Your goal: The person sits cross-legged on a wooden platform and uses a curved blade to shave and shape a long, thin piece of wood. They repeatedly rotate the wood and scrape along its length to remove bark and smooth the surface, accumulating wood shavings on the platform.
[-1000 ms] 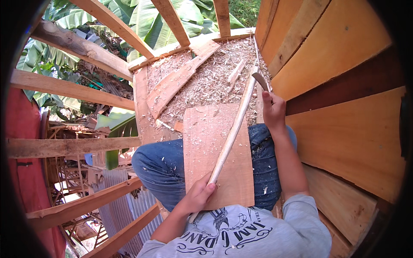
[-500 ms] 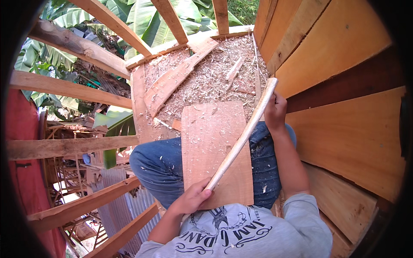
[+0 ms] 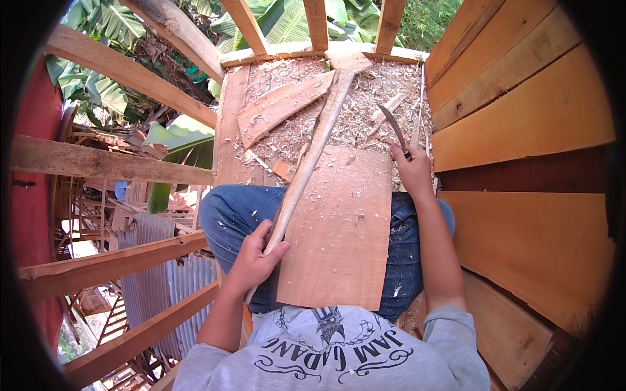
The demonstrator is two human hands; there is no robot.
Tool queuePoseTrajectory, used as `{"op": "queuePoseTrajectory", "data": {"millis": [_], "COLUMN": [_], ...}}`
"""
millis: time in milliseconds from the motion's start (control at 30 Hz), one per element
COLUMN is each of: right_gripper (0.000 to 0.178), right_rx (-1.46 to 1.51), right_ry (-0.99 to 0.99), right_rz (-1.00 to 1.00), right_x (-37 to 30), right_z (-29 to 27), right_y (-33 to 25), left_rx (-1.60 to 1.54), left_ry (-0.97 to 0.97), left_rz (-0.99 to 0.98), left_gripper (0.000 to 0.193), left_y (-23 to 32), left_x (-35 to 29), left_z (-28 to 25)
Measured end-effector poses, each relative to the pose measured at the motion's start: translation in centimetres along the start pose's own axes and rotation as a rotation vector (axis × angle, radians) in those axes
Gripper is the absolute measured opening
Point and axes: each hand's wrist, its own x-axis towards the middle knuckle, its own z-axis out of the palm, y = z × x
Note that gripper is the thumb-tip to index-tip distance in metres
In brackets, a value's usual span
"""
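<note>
My left hand is closed round the lower part of a long, slightly bent wooden stick, thumb on top. The stick slants up and away over the left edge of a flat wooden board that lies across my lap. My right hand grips the dark handle of a knife with a curved blade, held beyond the board's far right corner and apart from the stick. The blade points up and to the left. Wood shavings are scattered on the board.
Shavings cover the plank floor ahead, with a wide offcut and a narrow splinter of wood among them. A plank wall rises close on my right. Timber rails stand at the left, banana leaves beyond them.
The stick has swung left, and my right hand has let go of its far end. A knife now shows in my right hand. My left hand has moved left and away from me.
</note>
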Motion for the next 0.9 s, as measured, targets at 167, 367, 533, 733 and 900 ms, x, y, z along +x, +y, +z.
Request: {"op": "queuePoseTrajectory", "data": {"millis": [167, 367, 533, 733, 900], "right_gripper": [0.038, 0.036, 0.029, 0.029, 0.032], "right_rx": [-0.046, 0.053, 0.027, -0.041, 0.084], "right_ry": [-0.158, -0.197, -0.222, -0.099, 0.032], "right_rz": [0.010, -0.063, -0.104, -0.024, -0.168], "right_x": [-0.1, -0.7, -2.4, -2.0, -2.4], "right_z": [0.2, 0.0, -0.6, -0.6, -1.2], "right_y": [-0.8, 1.1, 0.2, -1.0, -1.3], "left_rx": [0.163, -0.012, -0.344, -0.572, -0.849], "left_ry": [0.091, 0.086, -0.120, -0.305, -0.624], "left_rz": [0.105, 0.131, 0.010, 0.037, 0.065], "left_gripper": [0.034, 0.029, 0.030, 0.040, 0.025], "left_y": [0.8, 1.0, 1.6, 1.9, 1.3], "left_x": [-0.3, -0.4, -0.3, -0.1, 0.5], "left_z": [-0.1, -0.4, -0.6, -0.3, 1.0]}}
